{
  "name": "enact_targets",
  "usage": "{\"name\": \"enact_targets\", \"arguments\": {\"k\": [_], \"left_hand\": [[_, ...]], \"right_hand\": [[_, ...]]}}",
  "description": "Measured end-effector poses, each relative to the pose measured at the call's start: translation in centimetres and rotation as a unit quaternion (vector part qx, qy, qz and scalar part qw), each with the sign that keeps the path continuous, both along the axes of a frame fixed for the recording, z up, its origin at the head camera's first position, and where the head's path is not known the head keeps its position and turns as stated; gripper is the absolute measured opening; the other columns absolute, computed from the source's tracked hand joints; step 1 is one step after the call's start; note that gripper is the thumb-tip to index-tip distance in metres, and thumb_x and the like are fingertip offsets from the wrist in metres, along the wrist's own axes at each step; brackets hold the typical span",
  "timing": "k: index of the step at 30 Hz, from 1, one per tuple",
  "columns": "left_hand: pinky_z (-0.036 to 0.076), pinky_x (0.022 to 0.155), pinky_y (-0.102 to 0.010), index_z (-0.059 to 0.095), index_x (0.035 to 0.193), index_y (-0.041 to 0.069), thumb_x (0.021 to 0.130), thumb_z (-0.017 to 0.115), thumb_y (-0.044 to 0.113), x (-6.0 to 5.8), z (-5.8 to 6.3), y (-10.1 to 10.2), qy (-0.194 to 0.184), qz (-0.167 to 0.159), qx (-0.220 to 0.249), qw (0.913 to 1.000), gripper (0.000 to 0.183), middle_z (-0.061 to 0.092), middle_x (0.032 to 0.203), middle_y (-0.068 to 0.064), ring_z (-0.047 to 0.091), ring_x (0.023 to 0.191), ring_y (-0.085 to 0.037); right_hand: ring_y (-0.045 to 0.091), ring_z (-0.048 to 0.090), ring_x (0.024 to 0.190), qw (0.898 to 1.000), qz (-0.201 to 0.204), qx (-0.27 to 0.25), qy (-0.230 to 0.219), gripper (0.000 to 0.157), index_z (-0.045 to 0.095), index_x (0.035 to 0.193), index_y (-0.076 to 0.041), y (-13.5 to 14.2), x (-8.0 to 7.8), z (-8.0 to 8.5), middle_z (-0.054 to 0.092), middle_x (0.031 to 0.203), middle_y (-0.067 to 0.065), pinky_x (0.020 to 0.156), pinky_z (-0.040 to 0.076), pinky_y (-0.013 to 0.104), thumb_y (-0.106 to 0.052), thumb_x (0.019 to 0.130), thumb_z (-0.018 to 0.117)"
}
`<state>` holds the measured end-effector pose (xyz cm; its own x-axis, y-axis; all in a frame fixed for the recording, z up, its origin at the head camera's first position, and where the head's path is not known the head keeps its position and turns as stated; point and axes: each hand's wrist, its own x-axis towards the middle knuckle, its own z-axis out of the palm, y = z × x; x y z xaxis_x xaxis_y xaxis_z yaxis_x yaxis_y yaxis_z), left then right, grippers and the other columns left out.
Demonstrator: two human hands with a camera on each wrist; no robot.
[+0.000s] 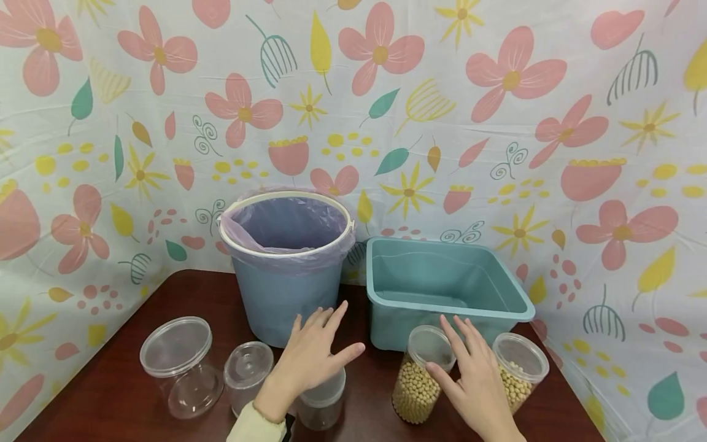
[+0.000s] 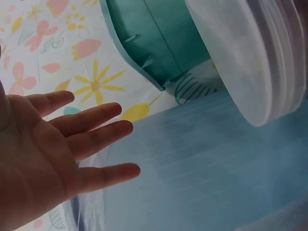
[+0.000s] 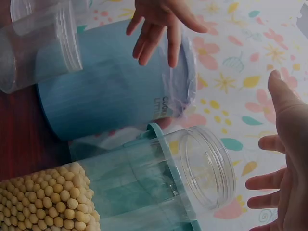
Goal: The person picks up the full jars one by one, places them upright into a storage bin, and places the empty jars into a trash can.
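Bench [image 1: 204, 294] of dark wood carries, from the left, a wide clear jar [image 1: 185, 374] and a smaller clear jar [image 1: 248, 374], with a blue bucket [image 1: 282, 307] behind. A translucent bag lines the bucket; only the right wrist view shows printing near its rim. The left hand [image 1: 309, 353] hovers before the bucket, above a lidded jar [image 1: 322, 405], fingers and thumb spread; its grip is wide and has hold of nothing. The left wrist view gives the palm, hidden from the head view, and small tabs under the rim of the teal basin [image 1: 450, 313]. In front of this basin stands a left bean jar [image 1: 417, 387]. One bean jar, seen close from the right wrist, is only partly filled. The right hand [image 1: 475, 380] reaches forward, fingers extended, its grip likewise wide and holding nothing. It partly covers the right bean jar [image 1: 521, 362].
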<state>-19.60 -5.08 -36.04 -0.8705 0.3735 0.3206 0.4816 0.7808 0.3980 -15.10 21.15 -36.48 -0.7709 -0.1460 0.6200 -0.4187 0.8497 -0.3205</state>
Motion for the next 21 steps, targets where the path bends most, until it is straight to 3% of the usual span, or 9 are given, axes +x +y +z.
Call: {"name": "enact_targets", "arguments": {"k": [8, 13, 21], "left_hand": [[0.021, 0.095, -0.059, 0.028, 0.142, 0.015, 0.085, 0.038, 0.062, -0.7, -0.1, 0.3, -0.051, -0.034, 0.067, 0.9959, 0.074, 0.042, 0.133, -0.012, 0.035, 0.122, -0.03], [0.031, 0.094, -0.049, 0.028, 0.141, 0.016, 0.084, 0.042, 0.061, -1.6, -0.4, 0.7, -0.08, -0.052, 0.108, 0.9896, 0.075, 0.04, 0.134, -0.013, 0.039, 0.12, -0.032], [0.034, 0.092, -0.048, 0.029, 0.141, 0.016, 0.082, 0.043, 0.063, -2.9, -0.7, 1.5, -0.113, -0.059, 0.146, 0.9812, 0.076, 0.039, 0.134, -0.014, 0.039, 0.12, -0.031]], "right_hand": [[0.039, 0.03, 0.121, 1.0, 0.01, -0.025, 0.014, 0.071, 0.032, 0.14, -0.021, 0.4, 0.2, -0.2, 0.039, 0.131, 0.018, 0.083, 0.025, 0.063, -0.023, 0.079, 0.068], [0.038, 0.032, 0.12, 0.999, 0.012, -0.032, 0.026, 0.071, 0.035, 0.139, -0.02, 0.6, 0.2, -0.3, 0.04, 0.13, 0.017, 0.083, 0.026, 0.061, -0.021, 0.077, 0.069], [0.035, 0.035, 0.117, 0.998, 0.02, -0.043, 0.044, 0.068, 0.039, 0.137, -0.018, 0.8, 0.1, -0.5, 0.042, 0.129, 0.015, 0.085, 0.026, 0.058, -0.02, 0.076, 0.071]]}}
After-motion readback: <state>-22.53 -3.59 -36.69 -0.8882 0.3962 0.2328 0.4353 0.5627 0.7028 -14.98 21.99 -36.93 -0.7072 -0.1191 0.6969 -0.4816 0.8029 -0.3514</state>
